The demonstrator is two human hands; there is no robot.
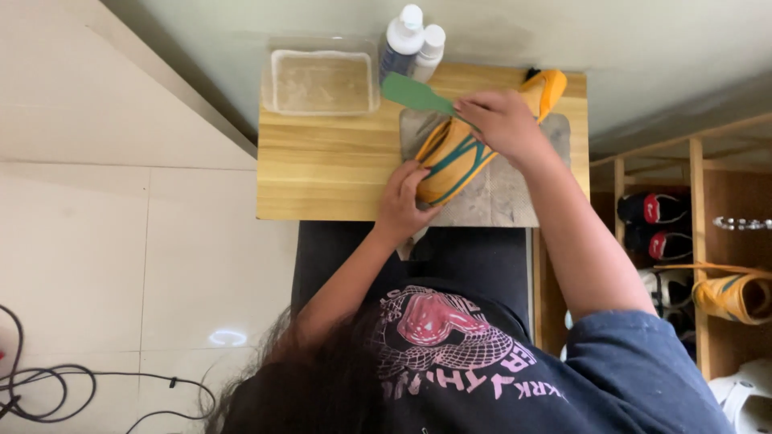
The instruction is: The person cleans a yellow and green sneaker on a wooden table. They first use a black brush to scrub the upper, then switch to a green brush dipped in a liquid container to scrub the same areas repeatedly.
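Currently left hand (400, 201) wrapped around toe end of yellow shoe (454, 153), pinning it on grey mat (498, 197) atop tabletop (322, 169). Right hand (503, 120) clenched on green brush (414, 92), bristles against shoe upper. Brush bristles hidden; shoe heel partly behind right hand. Container (322, 80), two bottles (410, 40) near far edge.

Shoe (454, 157) on mat (498, 197) (tub (322, 82) perhaps behind-left)
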